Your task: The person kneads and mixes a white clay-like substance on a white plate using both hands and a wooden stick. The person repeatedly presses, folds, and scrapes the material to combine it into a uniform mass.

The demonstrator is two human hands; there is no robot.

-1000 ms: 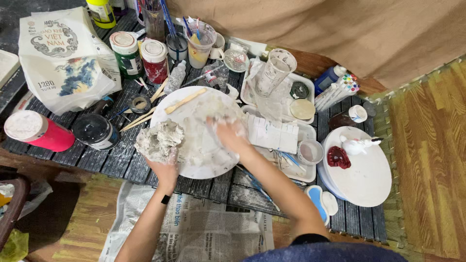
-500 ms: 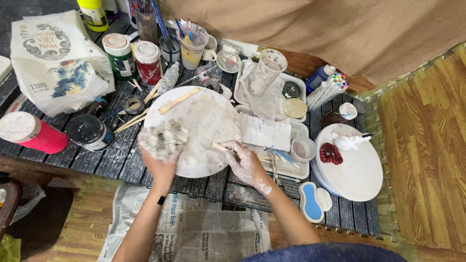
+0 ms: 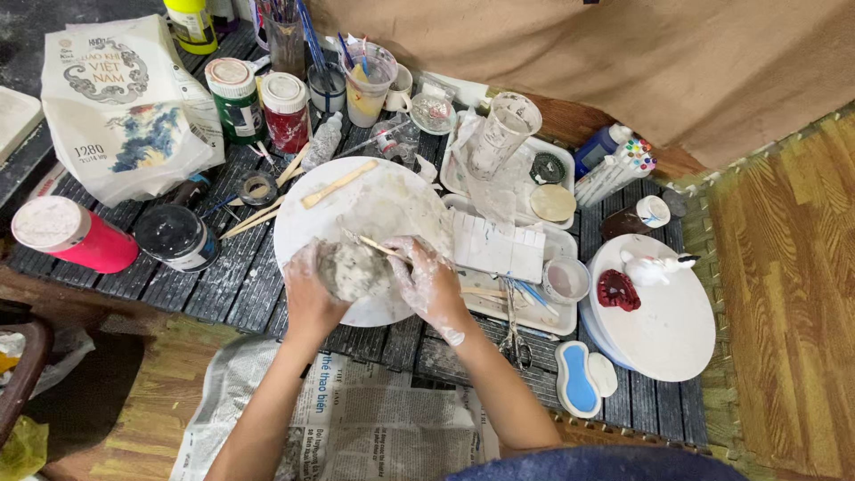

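Note:
A lump of pale grey clay (image 3: 354, 270) sits between my two hands over the near edge of a round white board (image 3: 374, 209). My left hand (image 3: 309, 289) cups the lump from the left. My right hand (image 3: 426, 278), smeared with clay, presses against its right side and grips a thin wooden stick (image 3: 383, 248) that lies across the top of the lump. A flat wooden spatula (image 3: 338, 184) rests on the far part of the board.
A dark slatted table (image 3: 223, 285) carries paint jars (image 3: 285, 111), a red can (image 3: 71, 236), a printed white bag (image 3: 116, 107), white trays (image 3: 521, 312), a second round board (image 3: 663, 312) with small figures, and scissors (image 3: 515, 325). Newspaper (image 3: 374, 419) lies under my arms.
My right hand came back from the board's centre, picked up the thin stick, and joined the left hand on the clay lump. The lump moved toward the board's near edge.

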